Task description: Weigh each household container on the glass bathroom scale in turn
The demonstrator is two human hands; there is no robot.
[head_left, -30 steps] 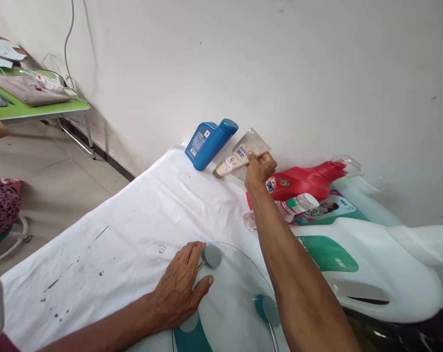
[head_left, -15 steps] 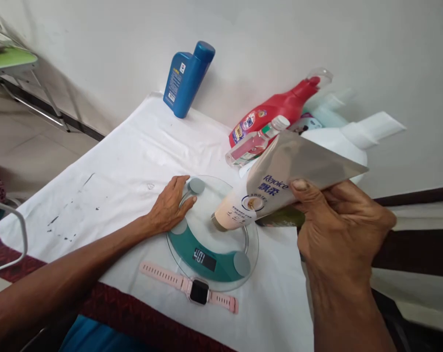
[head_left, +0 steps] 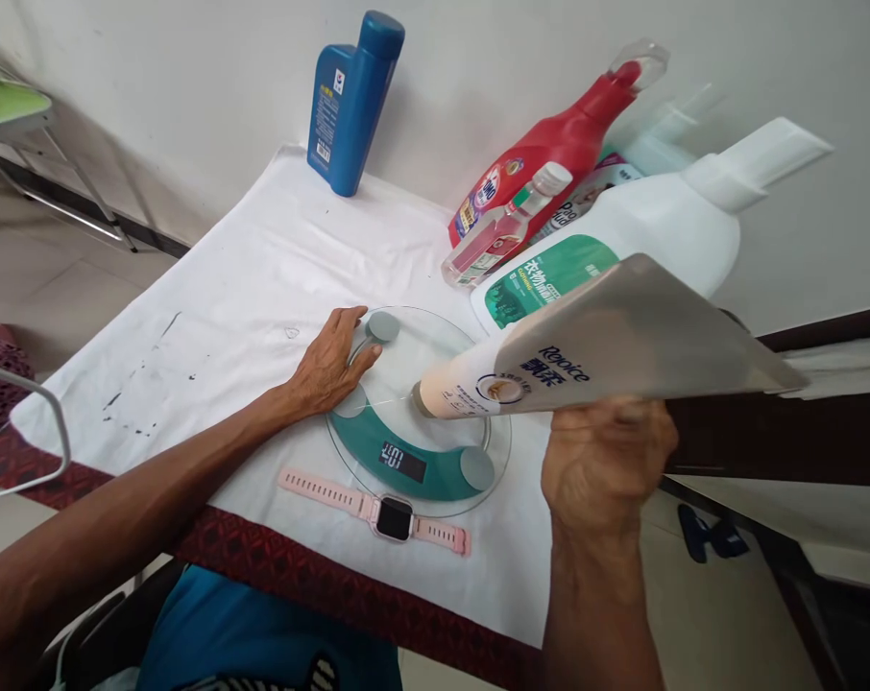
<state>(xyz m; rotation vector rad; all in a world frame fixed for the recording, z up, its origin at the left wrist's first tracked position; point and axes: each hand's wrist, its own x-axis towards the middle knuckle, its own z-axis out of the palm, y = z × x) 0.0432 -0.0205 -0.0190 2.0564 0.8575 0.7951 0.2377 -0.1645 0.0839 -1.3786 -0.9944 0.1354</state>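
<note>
My right hand grips a beige Rejoice squeeze tube from below. The tube slants, its capped end low over the glass and its wide flat end up to the right; whether the cap touches the glass, I cannot tell. Under it lies a round glass scale with a teal band, grey round pads and a lit display. My left hand rests on the scale's left rim, fingers and thumb apart around a pad. A pink-strapped smartwatch lies face up just in front of the scale.
A blue bottle stands at the table's back corner. Along the wall side are a red OMO bottle, a small clear bottle and a large white detergent bottle. White cloth covers the table. Dark slippers lie on the floor.
The tube has tipped flatter, its wide end swinging right and closer to me. My right hand has turned and now sits lower under it. My left hand stays on the scale; the view has shifted.
</note>
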